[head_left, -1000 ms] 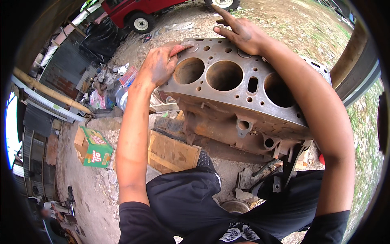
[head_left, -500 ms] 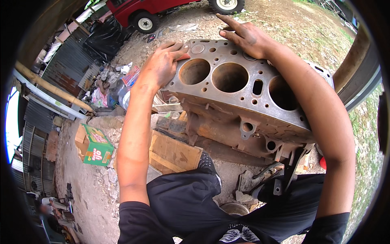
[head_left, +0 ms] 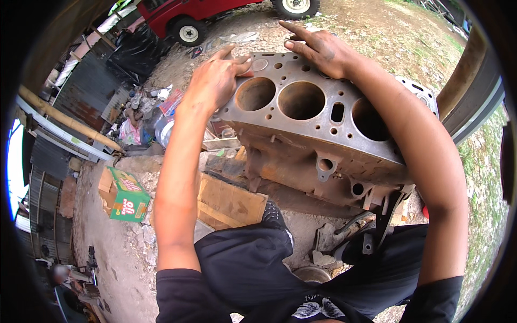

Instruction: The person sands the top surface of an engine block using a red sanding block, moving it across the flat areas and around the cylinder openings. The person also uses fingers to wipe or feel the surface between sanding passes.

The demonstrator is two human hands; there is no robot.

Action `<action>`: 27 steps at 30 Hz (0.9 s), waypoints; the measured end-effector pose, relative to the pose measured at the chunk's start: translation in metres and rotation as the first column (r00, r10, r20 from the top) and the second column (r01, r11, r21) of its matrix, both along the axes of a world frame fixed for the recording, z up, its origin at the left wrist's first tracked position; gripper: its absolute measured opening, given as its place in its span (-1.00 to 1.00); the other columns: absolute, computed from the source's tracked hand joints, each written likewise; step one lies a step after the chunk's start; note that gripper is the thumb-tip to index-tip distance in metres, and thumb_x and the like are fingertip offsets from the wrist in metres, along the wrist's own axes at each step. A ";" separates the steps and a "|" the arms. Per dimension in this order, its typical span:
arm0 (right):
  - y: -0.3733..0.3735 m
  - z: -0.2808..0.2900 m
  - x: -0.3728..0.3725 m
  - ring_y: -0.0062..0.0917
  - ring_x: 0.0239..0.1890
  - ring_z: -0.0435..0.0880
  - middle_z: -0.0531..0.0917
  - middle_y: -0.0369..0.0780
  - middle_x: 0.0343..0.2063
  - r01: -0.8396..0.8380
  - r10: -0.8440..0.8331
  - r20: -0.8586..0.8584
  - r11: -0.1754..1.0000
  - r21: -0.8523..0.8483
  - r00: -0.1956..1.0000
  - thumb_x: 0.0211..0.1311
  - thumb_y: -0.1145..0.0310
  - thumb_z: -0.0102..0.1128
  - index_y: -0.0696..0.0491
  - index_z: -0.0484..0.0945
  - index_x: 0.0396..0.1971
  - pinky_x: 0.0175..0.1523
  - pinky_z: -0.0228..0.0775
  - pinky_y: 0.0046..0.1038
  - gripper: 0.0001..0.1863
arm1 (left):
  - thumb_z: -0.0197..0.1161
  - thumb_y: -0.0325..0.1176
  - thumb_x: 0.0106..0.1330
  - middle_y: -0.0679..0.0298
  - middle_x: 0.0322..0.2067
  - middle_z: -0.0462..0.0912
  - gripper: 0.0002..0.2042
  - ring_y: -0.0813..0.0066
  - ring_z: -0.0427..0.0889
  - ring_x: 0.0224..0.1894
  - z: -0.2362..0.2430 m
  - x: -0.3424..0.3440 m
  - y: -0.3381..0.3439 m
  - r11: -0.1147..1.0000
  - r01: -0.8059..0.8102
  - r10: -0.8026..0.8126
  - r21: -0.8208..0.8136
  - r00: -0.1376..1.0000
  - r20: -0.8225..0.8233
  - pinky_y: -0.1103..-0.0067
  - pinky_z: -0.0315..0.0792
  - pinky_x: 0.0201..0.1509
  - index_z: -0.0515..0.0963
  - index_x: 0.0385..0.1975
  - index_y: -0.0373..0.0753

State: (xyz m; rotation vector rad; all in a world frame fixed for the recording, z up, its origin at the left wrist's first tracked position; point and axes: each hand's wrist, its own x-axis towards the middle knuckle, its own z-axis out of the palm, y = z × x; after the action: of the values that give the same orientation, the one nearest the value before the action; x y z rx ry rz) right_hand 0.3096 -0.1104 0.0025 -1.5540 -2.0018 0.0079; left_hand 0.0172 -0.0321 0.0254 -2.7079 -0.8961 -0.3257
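A rusty engine block (head_left: 293, 151) stands in front of me, its flat grey top pierced by large round bores and several smaller holes. At its far left corner, my left hand (head_left: 214, 83) is bent over a small red pad (head_left: 245, 74), gripping it against the top surface near a round metal plug (head_left: 260, 64); part of the pad is hidden under the fingers. My right hand (head_left: 323, 51) rests by the far edge, fingers apart and holding nothing, the index finger stretched out. My right forearm crosses the right-hand end of the block, covering part of it.
A red vehicle (head_left: 199, 13) stands at the back. Flattened cardboard (head_left: 226, 204) and a green carton (head_left: 124, 196) lie left of my legs. Rubbish (head_left: 134, 126) is piled beside a bamboo pole (head_left: 70, 118). A post (head_left: 458, 81) rises at right. Another person (head_left: 72, 277) is at the lower left.
My left hand has shifted a little off the round plug toward the left, with more of the red pad covered. My right hand sits slightly lower, its fingers still spread.
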 end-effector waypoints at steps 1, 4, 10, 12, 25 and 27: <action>-0.002 0.001 -0.001 0.20 0.27 0.72 0.80 0.21 0.09 0.006 -0.006 -0.015 1.000 0.006 1.000 0.76 -0.29 -0.11 -0.13 0.17 0.77 0.41 0.49 0.07 -0.18 | 0.18 -0.52 0.49 0.45 0.40 0.74 -0.56 0.18 0.41 0.66 -0.001 0.004 0.005 1.000 -0.020 0.020 -0.012 1.000 0.018 0.27 0.42 0.70 0.84 0.23 -0.01; -0.016 0.014 -0.004 0.16 0.34 0.70 0.80 0.23 0.10 0.023 -0.031 -0.065 0.993 -0.113 0.997 0.74 -0.33 -0.10 -0.06 0.20 0.75 0.49 0.45 0.03 -0.14 | 0.17 -0.54 0.48 0.49 0.44 0.71 -0.54 0.19 0.40 0.67 -0.003 0.008 0.009 0.999 0.020 -0.020 0.036 1.000 -0.015 0.27 0.41 0.71 0.84 0.24 0.00; -0.008 0.002 -0.007 0.11 0.23 0.78 0.84 0.16 0.01 0.026 -0.026 -0.025 0.999 -0.019 0.999 0.74 -0.32 -0.09 -0.19 0.19 0.77 0.41 0.53 0.03 -0.18 | 0.11 -0.51 0.50 0.43 0.31 0.81 -0.50 0.14 0.39 0.67 -0.002 0.000 0.003 0.999 0.017 -0.017 -0.029 1.000 0.004 0.27 0.40 0.71 0.77 0.35 -0.01; -0.004 0.010 -0.012 0.07 0.22 0.79 0.83 0.17 -0.01 0.021 -0.027 -0.055 0.993 -0.114 0.998 0.75 -0.30 -0.09 -0.17 0.18 0.77 0.39 0.53 0.03 -0.18 | 0.08 -0.54 0.48 0.41 0.34 0.79 -0.47 0.13 0.37 0.69 -0.007 0.004 0.021 1.000 0.023 -0.023 -0.017 0.999 0.042 0.26 0.39 0.72 0.78 0.34 0.01; 0.001 -0.003 -0.006 0.11 0.55 0.52 0.47 0.07 0.58 -0.009 0.006 0.034 0.997 0.076 0.999 0.78 -0.29 -0.14 -0.32 0.15 0.78 0.62 0.39 0.04 -0.24 | 0.17 -0.66 0.38 0.34 0.41 0.72 -0.51 0.12 0.32 0.72 0.001 0.017 0.032 0.983 0.148 -0.145 -0.109 0.989 0.035 0.28 0.31 0.78 0.84 0.21 -0.12; 0.000 -0.007 -0.003 0.11 0.56 0.50 0.46 0.06 0.59 -0.044 0.042 0.017 0.988 0.145 0.999 0.78 -0.28 -0.13 -0.32 0.16 0.78 0.63 0.38 0.04 -0.25 | 0.16 -0.66 0.39 0.33 0.41 0.72 -0.52 0.11 0.32 0.71 -0.001 0.012 0.034 0.978 0.157 -0.155 -0.137 0.988 0.023 0.27 0.31 0.78 0.84 0.19 -0.14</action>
State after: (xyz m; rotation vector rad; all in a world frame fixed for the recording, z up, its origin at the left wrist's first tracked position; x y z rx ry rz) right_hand 0.3064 -0.1103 -0.0044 -1.4227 -1.9996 -0.1292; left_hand 0.0291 0.0022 0.0245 -2.9153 -0.7353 -0.3228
